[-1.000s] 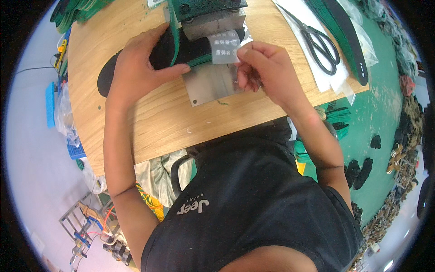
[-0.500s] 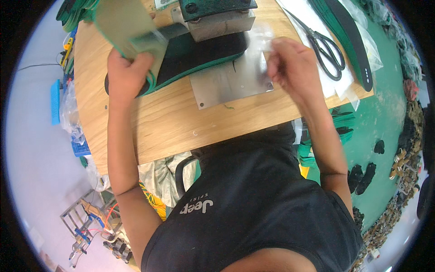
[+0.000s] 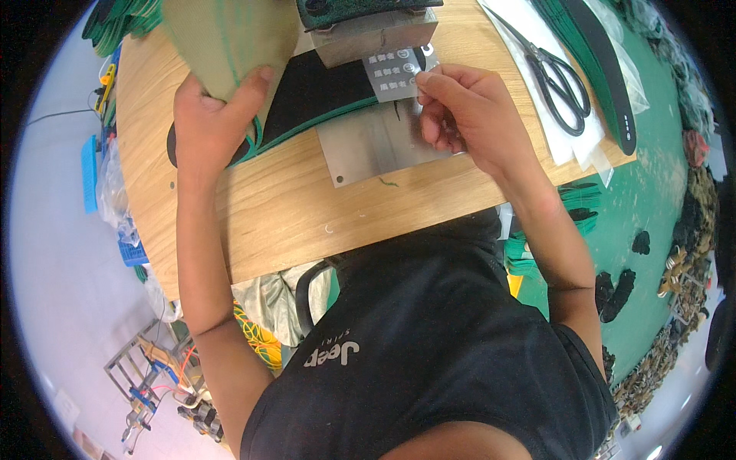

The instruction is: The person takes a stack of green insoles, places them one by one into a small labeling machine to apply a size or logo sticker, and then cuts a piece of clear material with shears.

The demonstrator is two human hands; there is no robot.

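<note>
A round wooden surface [image 3: 261, 222] carries a black insole [image 3: 322, 92], long axis left to right. The left hand [image 3: 211, 115] clamps a lifted tan sheet [image 3: 230, 38]; the right hand [image 3: 468, 115], apart, pinches a small label strip [image 3: 395, 73] over a metal plate [image 3: 376, 146].

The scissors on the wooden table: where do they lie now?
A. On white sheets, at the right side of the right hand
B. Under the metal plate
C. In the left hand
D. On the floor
A: the scissors rest on white sheets, untouched, beyond the right hand.
</note>
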